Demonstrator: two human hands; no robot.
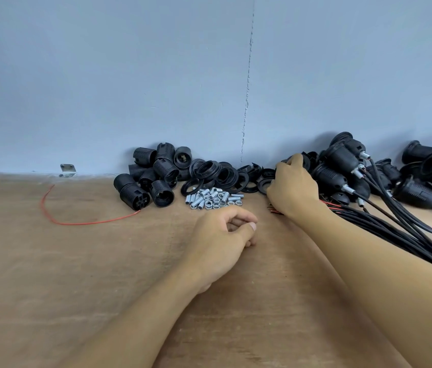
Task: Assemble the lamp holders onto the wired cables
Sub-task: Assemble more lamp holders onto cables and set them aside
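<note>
The right hand (293, 185) reaches to the back of the bench (76, 261). Its fingers (296, 158) are curled round a small black cap (305, 160) in the heap by the wall (most of this piece is hidden under the hand, so I cannot say its exact shape). The left hand (220, 237) rests on the bench with the fingers loosely bent toward the thumb; I see nothing in it.

The wired cables (395, 224) lie in a bundle on the right side and pass under the right forearm. Their long axis goes from the near right edge toward the middle, and the stripped ends (276, 208) finish just beside the right wrist, on its near side. So the right hand is the nearer one to the cables, and I judge it must draw back only a little toward the person to meet a cable end.

The loose lamp holders (151, 179) stand well to the left, beyond the left hand, with metal tubes and nuts (213, 199) between.
</note>
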